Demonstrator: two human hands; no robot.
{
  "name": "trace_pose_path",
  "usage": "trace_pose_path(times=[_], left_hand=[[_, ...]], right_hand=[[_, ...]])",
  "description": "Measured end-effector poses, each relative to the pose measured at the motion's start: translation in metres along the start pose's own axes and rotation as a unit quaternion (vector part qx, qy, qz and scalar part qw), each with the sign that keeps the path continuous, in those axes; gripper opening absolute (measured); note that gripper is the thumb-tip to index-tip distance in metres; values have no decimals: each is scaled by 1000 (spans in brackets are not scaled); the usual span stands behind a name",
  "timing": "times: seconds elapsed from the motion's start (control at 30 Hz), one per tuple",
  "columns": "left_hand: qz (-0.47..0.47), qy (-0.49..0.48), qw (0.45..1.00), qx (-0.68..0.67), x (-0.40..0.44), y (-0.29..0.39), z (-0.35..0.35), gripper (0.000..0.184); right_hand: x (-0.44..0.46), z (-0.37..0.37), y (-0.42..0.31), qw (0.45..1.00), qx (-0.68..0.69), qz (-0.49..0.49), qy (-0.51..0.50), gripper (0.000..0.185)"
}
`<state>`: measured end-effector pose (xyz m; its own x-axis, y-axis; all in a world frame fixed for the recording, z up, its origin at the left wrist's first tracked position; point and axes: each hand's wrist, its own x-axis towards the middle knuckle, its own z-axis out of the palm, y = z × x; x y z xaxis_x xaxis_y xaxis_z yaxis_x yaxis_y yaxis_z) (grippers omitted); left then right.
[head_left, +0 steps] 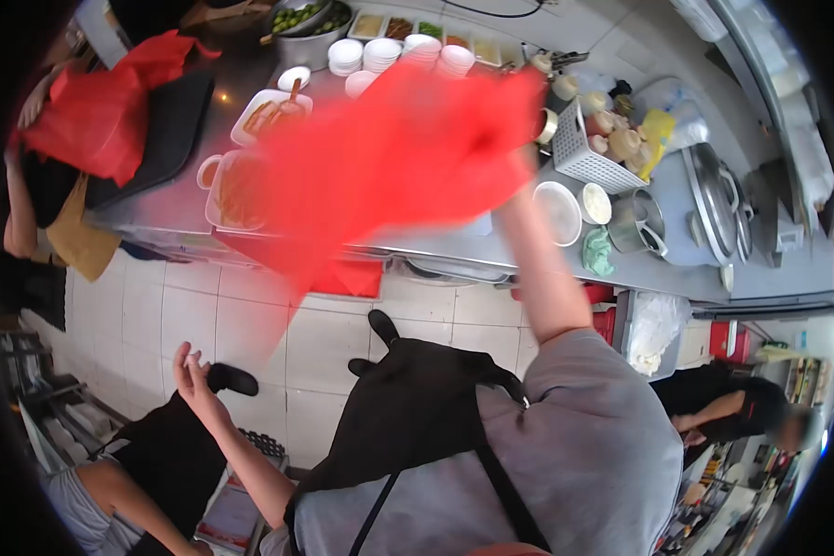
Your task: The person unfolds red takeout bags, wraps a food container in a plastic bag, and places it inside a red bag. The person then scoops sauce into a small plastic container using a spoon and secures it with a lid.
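A red plastic bag (389,153) stretches over the counter, blurred by motion. Its right end is gripped by my right hand (525,157), whose fingers are mostly hidden behind the plastic. Lower left, my left hand (195,378) is raised over the floor with its fingers apart and nothing in it. Beyond the bag's left edge are a white tub of orange-brown food (241,196) and another tub with a utensil (271,116). The bag partly covers the counter behind it.
Stacked white bowls (381,54) and food trays (400,28) line the back. Right stand a white basket of bottles (588,153), a metal pot (635,222) and lids (709,199). One co-worker (56,185) handles another red bag (97,120); others are lower left and right.
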<state>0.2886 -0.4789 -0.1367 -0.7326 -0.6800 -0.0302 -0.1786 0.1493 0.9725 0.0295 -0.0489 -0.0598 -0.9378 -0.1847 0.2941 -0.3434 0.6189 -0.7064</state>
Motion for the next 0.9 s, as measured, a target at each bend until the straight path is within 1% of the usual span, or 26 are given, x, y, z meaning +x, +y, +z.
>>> trace_pose_path(times=[0.03, 0.07, 0.1, 0.13, 0.17, 0.2, 0.23, 0.27, 0.3, 0.37, 0.4, 0.43, 0.47, 0.5, 0.53, 0.57, 0.6, 0.63, 0.67, 0.7, 0.77, 0.83, 0.87, 0.9], left_hand=[[-11, -5, 1000, -2, 0, -2, 9, 28], [-23, -23, 999, 8, 2, -8, 16, 27], [-37, -40, 998, 19, 4, -15, 23, 26], [-39, -58, 997, 26, 4, -18, 31, 24], [-40, -60, 997, 27, 3, -18, 39, 24], [-50, -78, 995, 28, 2, -17, 49, 27], [-59, -94, 993, 29, 4, -17, 58, 29], [-54, -107, 992, 34, 7, -21, 63, 30], [-62, -105, 992, 42, 9, -23, 69, 30], [-52, -127, 990, 43, 12, -26, 74, 28], [-63, -126, 990, 32, 13, -29, 76, 26], [-78, -118, 990, 23, 12, -31, 77, 24], [-81, -118, 990, 15, 11, -36, 78, 23], [-82, -115, 990, 7, 9, -43, 80, 22], [-96, -106, 990, 7, 6, -52, 81, 22], [-106, -98, 990, 3, 1, -63, 83, 21], [-122, -84, 989, 0, -6, -77, 86, 21], [-136, -75, 988, -5, -12, -96, 87, 20], [-152, -69, 986, -6, -22, -112, 89, 20], [-163, -65, 984, -7, -30, -130, 89, 19], [-199, -61, 978, 19, -54, -174, 88, 19], [-254, -78, 963, 52, -83, -219, 80, 20], [-289, -54, 955, 26, -98, -235, 78, 20], [-325, -34, 945, 0, -113, -251, 74, 20]], right_hand=[[16, -50, 48, 987, -50, 31, 149, 44], [34, -101, 58, 936, 238, 43, 257, 42], [51, -153, 68, 789, 490, -10, 372, 41], [66, -196, 103, 825, 330, -99, 448, 43], [80, -248, 176, 823, 109, -12, 557, 48], [80, -269, 193, 862, -39, 65, 502, 50], [83, -281, 208, 873, -185, 138, 430, 56], [92, -292, 222, 876, -184, 142, 423, 56], [103, -300, 240, 804, -364, 171, 438, 58], [110, -281, 222, 761, -475, 133, 421, 59], [113, -257, 167, 816, -410, 73, 402, 58], [113, -225, 141, 868, -297, -51, 394, 53], [99, -166, 95, 919, -113, -135, 353, 43], [74, -103, 42, 968, 51, -91, 227, 33], [46, -51, 5, 994, 88, 9, 58, 30], [11, 16, 11, 957, 264, -12, -121, 28], [-23, 82, 18, 865, 404, 27, -297, 27], [-54, 138, -6, 847, 297, 45, -438, 23], [-89, 202, 15, 844, 229, 24, -484, 17], [-134, 265, 54, 841, 223, 46, -491, 18], [-200, 360, 145, 861, 85, 16, -501, 19], [-230, 434, 216, 887, -35, -6, -460, 20], [-234, 461, 240, 884, -35, -11, -467, 20], [-240, 484, 259, 892, -50, 31, -449, 21]])
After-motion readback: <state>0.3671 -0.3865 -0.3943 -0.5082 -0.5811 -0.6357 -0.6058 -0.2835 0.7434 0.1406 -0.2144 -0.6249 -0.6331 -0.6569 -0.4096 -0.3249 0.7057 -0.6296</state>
